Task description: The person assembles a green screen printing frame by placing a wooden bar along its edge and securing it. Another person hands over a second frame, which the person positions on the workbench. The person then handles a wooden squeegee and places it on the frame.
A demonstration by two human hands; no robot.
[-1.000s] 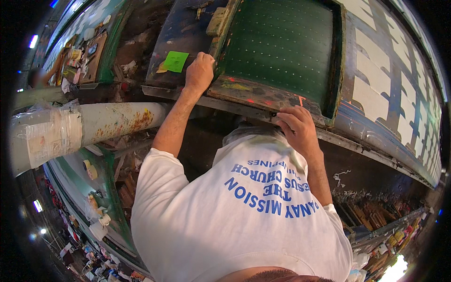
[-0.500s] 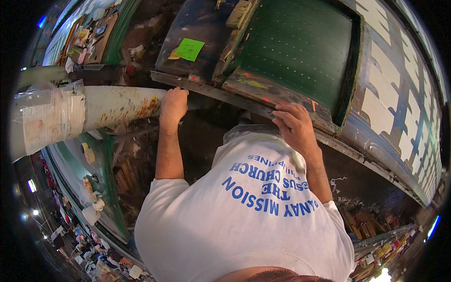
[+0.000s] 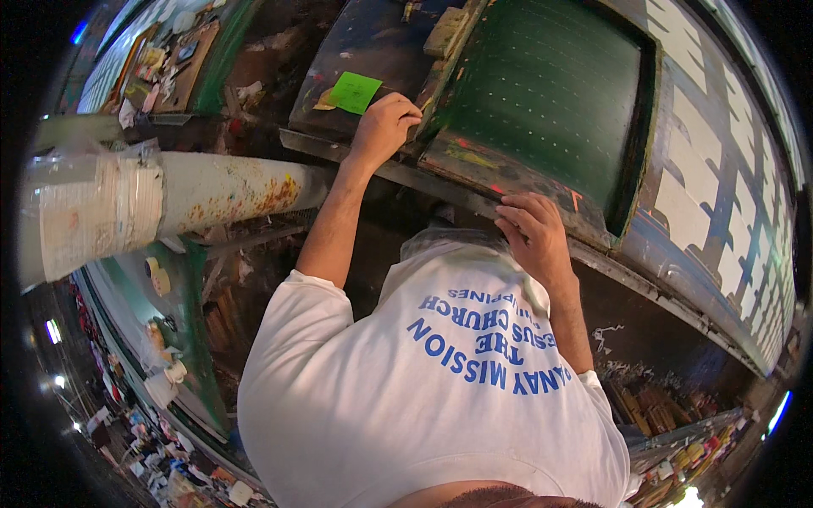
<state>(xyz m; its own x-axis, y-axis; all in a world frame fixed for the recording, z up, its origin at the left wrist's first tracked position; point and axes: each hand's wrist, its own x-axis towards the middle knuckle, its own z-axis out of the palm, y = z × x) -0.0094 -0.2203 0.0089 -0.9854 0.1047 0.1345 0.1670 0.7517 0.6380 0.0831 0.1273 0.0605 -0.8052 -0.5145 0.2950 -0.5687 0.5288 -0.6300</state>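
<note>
since the big thing here is the screen frame (image 3: 542, 102) – a wooden rectangle with green mesh, paint-smeared along its near rail – i'll start there. it lies flat on a long dark workbench (image 3: 373, 42), near rail toward the person, with a pale, rusty pipe (image 3: 212, 195) running off to the left below the bench edge.

both hands are on the frame. the left hand (image 3: 385, 127) is at its left near corner, fingers curled tight over the edge, so it looks like a proper grip. the right hand (image 3: 533, 233) sits on the near rail further right, fingers bent and spread on top of the wood – i can't tell if the thumb hooks underneath, so it could be a grip or only pressing down.

to me this reads as steadying or positioning the frame. any shift from here calls for both hands to work together so it stays square, and for care around the small green slip of paper (image 3: 354, 91) lying just beside the left knuckles.
</note>
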